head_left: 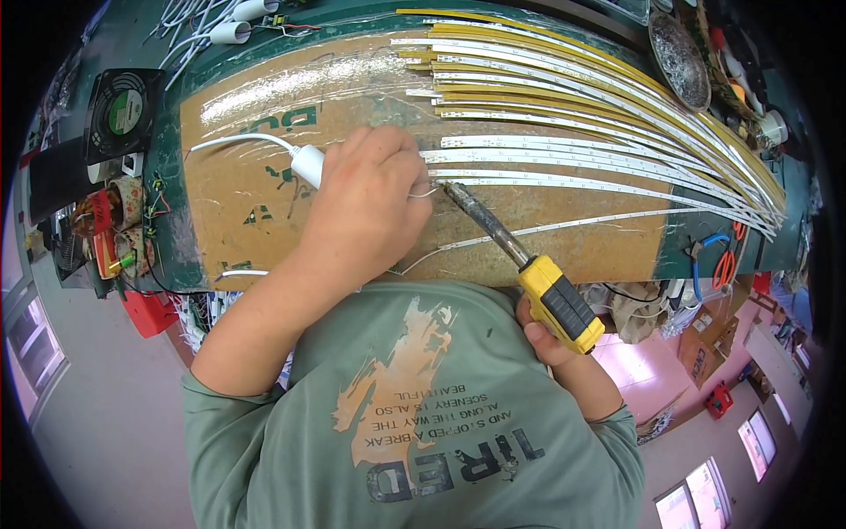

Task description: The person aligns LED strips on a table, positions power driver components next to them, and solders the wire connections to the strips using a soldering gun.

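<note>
My left hand (pixel 374 198) is closed over a white cylindrical lamp cap (pixel 307 165), with a white cable (pixel 238 138) trailing from it to the left. A thin white wire (pixel 423 194) shows at its fingertips, beside the near ends of white LED strips (pixel 529 156). My right hand (pixel 548 339) grips a soldering iron (pixel 560 301) by its yellow and black handle. The iron slants up to the left, its tip touching or very near the strip end by my left fingers. Those fingers partly hide the contact point. One wired LED strip (pixel 573 225) lies nearer to me.
Many yellow-backed strips (pixel 546 62) fan across the cardboard sheet (pixel 264 194) on the green table (pixel 167 212). A small fan (pixel 123 113) stands left. More white caps (pixel 231 33) lie at far left, blue-handled pliers (pixel 696 256) at right, beside orange-handled scissors (pixel 724 266).
</note>
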### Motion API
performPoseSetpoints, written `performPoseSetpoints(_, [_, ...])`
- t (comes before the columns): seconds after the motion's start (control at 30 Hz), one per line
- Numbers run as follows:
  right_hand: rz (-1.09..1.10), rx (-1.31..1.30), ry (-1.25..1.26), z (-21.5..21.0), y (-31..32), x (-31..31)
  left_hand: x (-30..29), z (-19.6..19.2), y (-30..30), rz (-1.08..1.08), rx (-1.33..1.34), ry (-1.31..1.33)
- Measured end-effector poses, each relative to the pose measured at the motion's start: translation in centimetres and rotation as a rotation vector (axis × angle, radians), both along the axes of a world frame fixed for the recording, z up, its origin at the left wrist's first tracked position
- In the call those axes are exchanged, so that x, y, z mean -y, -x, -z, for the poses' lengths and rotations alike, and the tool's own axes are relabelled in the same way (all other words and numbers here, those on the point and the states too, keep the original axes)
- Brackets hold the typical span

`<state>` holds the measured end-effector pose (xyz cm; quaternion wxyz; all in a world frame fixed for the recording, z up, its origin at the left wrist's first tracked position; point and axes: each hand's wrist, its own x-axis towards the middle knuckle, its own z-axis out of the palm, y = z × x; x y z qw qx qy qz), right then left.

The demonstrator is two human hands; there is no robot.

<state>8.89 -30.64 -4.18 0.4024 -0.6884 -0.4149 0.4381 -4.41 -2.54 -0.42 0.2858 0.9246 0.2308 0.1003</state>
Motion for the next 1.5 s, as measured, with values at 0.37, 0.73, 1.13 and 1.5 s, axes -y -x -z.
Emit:
performPoseSetpoints(0.37, [0.055,0.023,-0.075,1.2,0.5,1.3,0.1,-0.1,0.0,-0.017,0.001,0.006])
performPoseSetpoints(0.73, [0.104,-0.164,-0.082,1.4,0.3,2.1,0.1,-0.2,0.0,-0.02,-0.008,0.004])
performPoseSetpoints(1.13, [0.143,-0.264,-0.079,1.6,0.5,2.7,0.1,-0.2,0.0,-0.013,-0.027,0.006])
performPoseSetpoints(1.5, [0.158,-0.234,-0.105,1.0,0.5,2.0,0.0,-0.3,0.0,-0.004,-0.032,0.015])
